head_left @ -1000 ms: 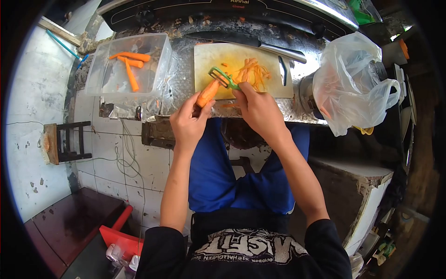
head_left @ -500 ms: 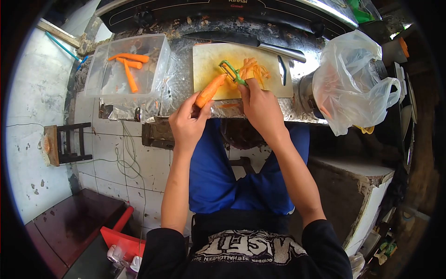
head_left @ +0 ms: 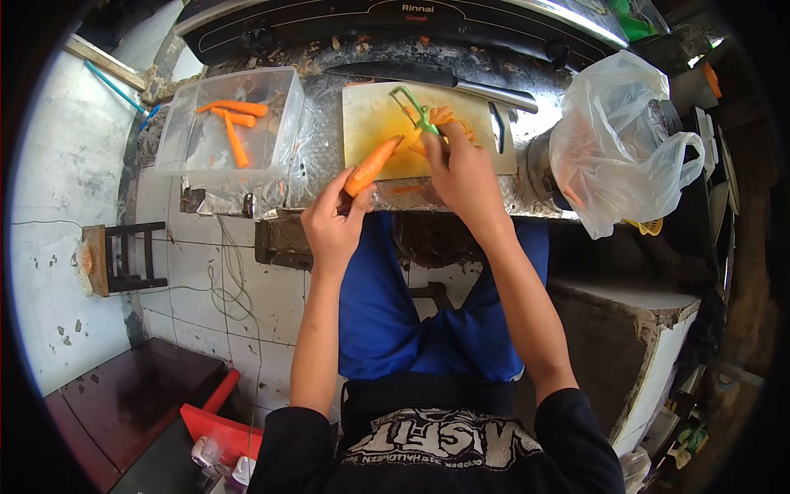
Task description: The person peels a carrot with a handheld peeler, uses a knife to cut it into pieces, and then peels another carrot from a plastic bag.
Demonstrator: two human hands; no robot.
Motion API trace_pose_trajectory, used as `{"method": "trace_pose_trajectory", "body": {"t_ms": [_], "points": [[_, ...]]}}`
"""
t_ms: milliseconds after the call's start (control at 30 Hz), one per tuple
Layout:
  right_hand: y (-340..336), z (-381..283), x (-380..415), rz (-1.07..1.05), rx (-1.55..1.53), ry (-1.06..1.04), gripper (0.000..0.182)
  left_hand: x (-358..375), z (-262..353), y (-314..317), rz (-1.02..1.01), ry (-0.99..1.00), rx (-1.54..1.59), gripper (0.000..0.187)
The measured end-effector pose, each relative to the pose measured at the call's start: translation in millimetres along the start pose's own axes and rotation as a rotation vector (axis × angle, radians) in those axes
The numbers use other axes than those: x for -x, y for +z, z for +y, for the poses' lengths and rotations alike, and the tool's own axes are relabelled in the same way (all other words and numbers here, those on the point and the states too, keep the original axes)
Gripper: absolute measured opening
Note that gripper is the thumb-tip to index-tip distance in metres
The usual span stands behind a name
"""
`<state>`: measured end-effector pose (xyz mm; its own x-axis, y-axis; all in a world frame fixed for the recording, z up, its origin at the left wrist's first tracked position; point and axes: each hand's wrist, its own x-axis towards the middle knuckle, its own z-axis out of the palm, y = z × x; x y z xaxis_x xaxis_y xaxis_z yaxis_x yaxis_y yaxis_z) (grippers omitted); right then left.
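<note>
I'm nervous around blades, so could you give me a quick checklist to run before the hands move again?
1. Carrot gripped in the left hand: ok, held at its thick end.
2. Peeler gripped in the right hand: ok.
3. Left fingers away from the peeler's blade: ok, a gap shows.
4. Knife away from both hands: ok, it lies beyond the board.
5. Peelings all on the board: not ok, a strip lies in front of it.
6. Carrot fully peeled: cannot tell, its underside is hidden.

Gap between box (head_left: 286,132) and held carrot (head_left: 373,167), knife (head_left: 444,80) beyond.
</note>
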<state>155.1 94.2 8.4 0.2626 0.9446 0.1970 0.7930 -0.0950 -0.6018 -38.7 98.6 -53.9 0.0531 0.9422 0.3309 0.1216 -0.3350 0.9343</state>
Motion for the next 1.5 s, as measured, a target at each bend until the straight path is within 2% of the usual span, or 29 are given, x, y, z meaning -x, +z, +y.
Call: {"method": "trace_pose_trajectory", "body": {"t_ms": [67, 200, 267, 300, 467, 600, 667, 800, 867, 900, 1000, 1067, 1267, 1400, 1467, 1500], "points": [[-4, -15, -3, -0.033, -0.308, 0.032, 0.041, 1, -1, 1, 0.012, 0.008, -0.013, 0.035], [6, -37, -5, -0.167, -0.222, 0.124, 0.048, 1, 0, 0, 0.002, 0.004, -0.022, 0.036], [15, -38, -4, -0.107, -0.279, 0.099, 0.044, 2, -2, -2, 0.005, 0.002, -0.063, 0.036], [16, -36, -5, -0.112, -0.334, 0.206, 0.036, 1, -4, -1, 0.008, 0.004, -0.065, 0.036], [10, -10, -15, 0.001, -0.366, 0.261, 0.026, 1, -3, 5, 0.058, -0.023, 0.028, 0.036], [-8, 0, -15, -0.024, -0.233, 0.140, 0.037, -1, 3, 6, 0.071, -0.024, -0.005, 0.036], [-14, -9, -7, 0.048, -0.206, 0.097, 0.042, -2, 4, 7, 0.070, -0.071, 0.027, 0.036], [-16, -18, 7, -0.108, -0.246, 0.085, 0.033, -6, 9, 3, 0.040, -0.106, -0.032, 0.038], [-4, -10, 15, -0.124, -0.133, -0.166, 0.021, -6, 13, -1, -0.066, -0.057, -0.130, 0.037], [5, -6, 16, -0.054, -0.105, -0.288, 0.021, -5, 12, -2, -0.064, -0.059, -0.131, 0.037], [6, -12, 21, -0.160, -0.070, -0.290, 0.020, -6, 10, -3, -0.046, -0.087, -0.122, 0.035], [2, -23, 26, -0.185, -0.083, -0.265, 0.021, -8, 14, -4, -0.062, -0.157, 0.005, 0.031], [2, -32, 41, -0.247, 0.005, -0.260, 0.021, -7, 4, -8, -0.127, -0.159, -0.138, 0.022], [9, -36, 38, -0.237, 0.044, -0.258, 0.025, -4, 1, -4, -0.106, -0.149, -0.122, 0.025], [12, -40, 31, -0.213, 0.046, -0.243, 0.026, -5, 0, 1, 0.024, 0.070, -0.196, 0.030], [13, -42, 24, -0.206, 0.077, -0.192, 0.027, -3, 1, 1, 0.022, 0.068, -0.194, 0.030]]}}
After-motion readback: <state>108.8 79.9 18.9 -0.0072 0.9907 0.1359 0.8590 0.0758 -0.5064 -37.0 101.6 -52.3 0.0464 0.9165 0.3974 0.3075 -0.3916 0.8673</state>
